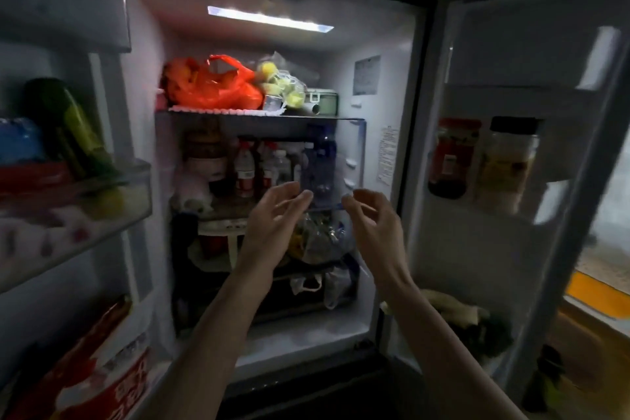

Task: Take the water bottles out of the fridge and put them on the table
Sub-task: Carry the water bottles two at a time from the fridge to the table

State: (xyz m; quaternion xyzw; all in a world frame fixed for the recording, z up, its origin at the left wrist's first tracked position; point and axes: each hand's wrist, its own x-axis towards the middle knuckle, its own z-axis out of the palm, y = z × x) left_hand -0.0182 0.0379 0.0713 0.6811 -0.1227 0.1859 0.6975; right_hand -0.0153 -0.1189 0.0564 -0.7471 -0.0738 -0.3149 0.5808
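Bottles – the red-capped water bottles (pixel 244 167) and a tall blue-tinted bottle (pixel 319 165) – stand on the fridge's middle shelf (pixel 218 211). Left hand (pixel 272 215) and right hand (pixel 373 218) reach in, fingers spread, empty – nothing visibly removed; table unseen.

Open gap between both hands (pixel 320 215) leads to the blue bottle (pixel 318 167); jars (pixel 208 153) crowd its left.

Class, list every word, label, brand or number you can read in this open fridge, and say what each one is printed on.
None can be read for certain.
Red box in the left door: large white characters, too blurred.
White sheet on the inner right wall: fine print, too small.
Grey sticker above it: blurred.
Water bottles with red labels: unreadable.
Red-lidded jar in the right door: label blurred.
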